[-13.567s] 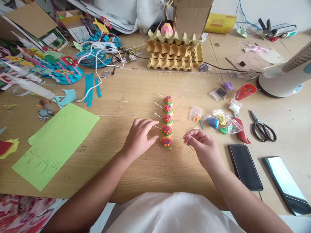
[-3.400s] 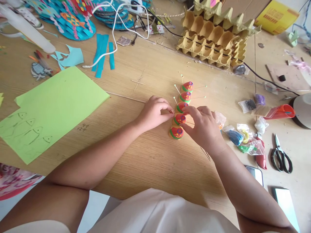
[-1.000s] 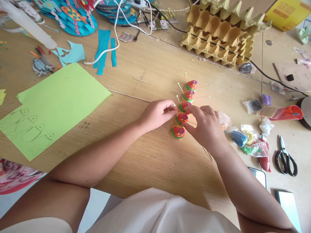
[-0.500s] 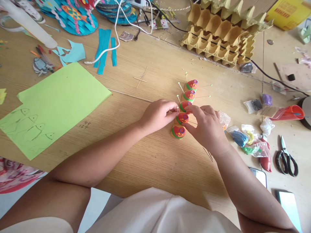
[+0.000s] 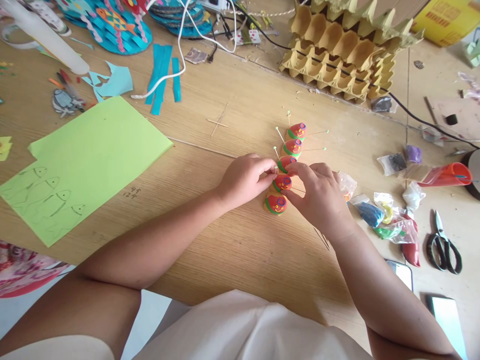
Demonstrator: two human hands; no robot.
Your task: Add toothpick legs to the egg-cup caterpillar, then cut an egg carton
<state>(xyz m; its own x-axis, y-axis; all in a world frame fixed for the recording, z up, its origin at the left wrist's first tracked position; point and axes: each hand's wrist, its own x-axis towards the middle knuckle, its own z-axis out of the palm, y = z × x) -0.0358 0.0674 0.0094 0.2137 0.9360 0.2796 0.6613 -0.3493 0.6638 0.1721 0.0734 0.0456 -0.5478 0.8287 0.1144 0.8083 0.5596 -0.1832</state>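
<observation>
A row of several red egg-shaped figures with green bands and small clay faces runs along the table, the nearest figure (image 5: 275,204) being at the front. My left hand (image 5: 245,181) pinches a thin toothpick (image 5: 276,170) with a pale green tip, at the left side of the second figure from the front (image 5: 282,183). My right hand (image 5: 318,195) steadies that same figure from the right, forefinger above and thumb below. Another toothpick sticks out of it between those fingers. The figures at the back (image 5: 297,131) carry green-tipped toothpicks on both sides.
Green paper (image 5: 101,145) with pencil drawings lies on the left. Egg cartons (image 5: 330,60) stand at the back with a black cable across them. Bagged clay (image 5: 371,212), scissors (image 5: 443,245) and a phone (image 5: 399,275) lie on the right. Two crossed toothpicks (image 5: 218,122) rest behind my left hand.
Almost nothing differs. My left fingertips and the toothpick in them have shifted very slightly; my right hand stays on the figure.
</observation>
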